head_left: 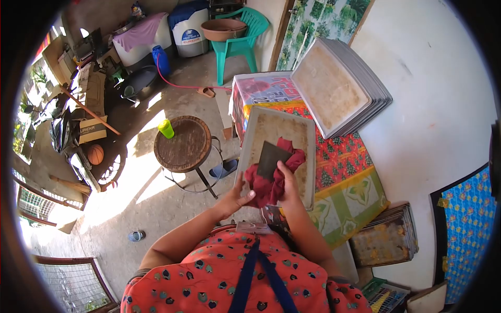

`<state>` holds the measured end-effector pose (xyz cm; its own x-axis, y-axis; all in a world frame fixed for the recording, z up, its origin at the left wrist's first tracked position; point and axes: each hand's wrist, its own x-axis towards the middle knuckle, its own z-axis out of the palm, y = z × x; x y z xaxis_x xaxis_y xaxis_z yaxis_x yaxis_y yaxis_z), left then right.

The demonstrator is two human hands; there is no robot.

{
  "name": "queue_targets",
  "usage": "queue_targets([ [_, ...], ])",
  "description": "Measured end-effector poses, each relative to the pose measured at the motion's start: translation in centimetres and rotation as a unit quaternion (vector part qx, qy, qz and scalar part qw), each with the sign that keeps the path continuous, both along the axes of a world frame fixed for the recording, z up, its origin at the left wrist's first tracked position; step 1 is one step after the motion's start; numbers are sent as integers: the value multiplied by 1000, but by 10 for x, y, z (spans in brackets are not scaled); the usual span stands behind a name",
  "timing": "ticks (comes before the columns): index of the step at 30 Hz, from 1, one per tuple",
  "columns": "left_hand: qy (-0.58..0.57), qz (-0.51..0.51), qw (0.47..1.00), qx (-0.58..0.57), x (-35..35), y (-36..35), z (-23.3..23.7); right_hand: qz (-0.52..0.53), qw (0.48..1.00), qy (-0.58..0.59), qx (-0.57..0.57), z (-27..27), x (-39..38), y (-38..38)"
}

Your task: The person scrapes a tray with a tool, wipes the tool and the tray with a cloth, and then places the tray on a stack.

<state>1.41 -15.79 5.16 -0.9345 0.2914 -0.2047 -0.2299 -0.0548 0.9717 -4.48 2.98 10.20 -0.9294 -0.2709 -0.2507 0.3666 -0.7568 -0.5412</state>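
Observation:
A dark red cloth (259,194) is bunched between my two hands, above a shallow baking tray (253,125) with a brown-stained surface. On the cloth lies a dark, flat rectangular plate (273,159), perhaps a scraper blade. My right hand (288,187) grips the cloth and the plate's lower right corner, its thumb on top. At the cloth's left side, my left hand (233,201) has its thumb and fingers around the fabric. Some fingers of both hands are hidden by the cloth.
A stack of similar trays (334,86) stands behind on the patterned tablecloth (334,161). More stained trays (383,240) are at lower right. Left of me is a round stool (182,148) with a green cup (166,128). A green chair (240,52) holds a brown basin (223,32).

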Motion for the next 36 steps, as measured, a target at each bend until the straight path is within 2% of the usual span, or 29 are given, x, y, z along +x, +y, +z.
queue_targets([
  [2, -32, -53, 987, 147, 6, 21, 4, -46, 998, 1, -31, 2, -7, -9],
  [3, -19, -6, 976, 217, 10, 35, 23, -67, 997, -6, -46, 3, -9, -18],
  [4, -61, 37, 979, 190, 7, 34, 23, -88, 994, -10, -60, 4, -9, -27],
  [6, -141, 122, 973, 137, -2, 33, 22, -136, 990, 26, -3, 3, -11, -34],
  [7, -120, 110, 984, 75, -2, 25, 24, -161, 986, 36, 38, 6, -12, -33],
  [8, -9, 111, 994, 5, 1, 27, 22, -186, 978, 45, 79, 8, -12, -31],
  [10, 208, 106, 963, -136, 11, 30, 25, -209, 974, 51, 73, 12, -19, -24],
  [11, 142, 51, 967, -207, 11, 26, 26, -223, 970, 60, 82, 10, -21, -22],
  [13, 10, -59, 939, -339, 7, 14, 62, -268, 951, 87, 131, 3, -27, -16],
  [14, 110, -43, 914, -388, 10, 9, 56, -293, 936, 107, 162, 2, -30, -7],
  [16, 304, -11, 828, -471, 21, -1, 47, -342, 902, 146, 220, 18, -35, 11],
  [17, 133, -26, 937, -323, 17, -8, 51, -330, 900, 185, 219, 15, -38, 19],
  [18, 34, -22, 991, -128, 9, -9, 57, -318, 870, 213, 311, 19, -32, 15],
  [19, -68, -15, 995, 74, 1, -8, 63, -302, 831, 239, 401, 29, -20, 6],
  [20, -164, -6, 948, 272, -7, -6, 71, -283, 783, 265, 487, 40, -8, -4],
  [21, -190, 25, 940, 283, -11, -1, 90, -247, 773, 248, 528, 44, 8, -17],
  [22, -167, 25, 923, 346, -17, 5, 92, -188, 772, 307, 524, 24, 11, -24],
  [23, -143, 26, 902, 406, -21, 9, 92, -141, 756, 350, 536, 31, 29, -34],
  [24, -119, 26, 877, 465, -25, 13, 90, -136, 678, 451, 565, 38, 40, -44],
  [25, 49, -113, 852, 509, -33, 14, 86, -90, 640, 465, 605, 41, 52, -49],
  [26, 11, -80, 853, 515, -32, 15, 80, -45, 599, 475, 643, 41, 59, -52],
  [28, -70, -19, 849, 523, -24, 20, 81, -77, 590, 461, 659, 45, 48, -54],
  [29, -30, -51, 866, 497, -22, 23, 88, -92, 584, 453, 668, 48, 40, -54],
  [32, -88, 12, 863, 498, -18, 24, 98, -136, 544, 401, 724, 39, 7, -49],
  [36, -52, -95, 880, 462, -7, 20, 82, -158, 485, 335, 792, 26, -7, -40],
])
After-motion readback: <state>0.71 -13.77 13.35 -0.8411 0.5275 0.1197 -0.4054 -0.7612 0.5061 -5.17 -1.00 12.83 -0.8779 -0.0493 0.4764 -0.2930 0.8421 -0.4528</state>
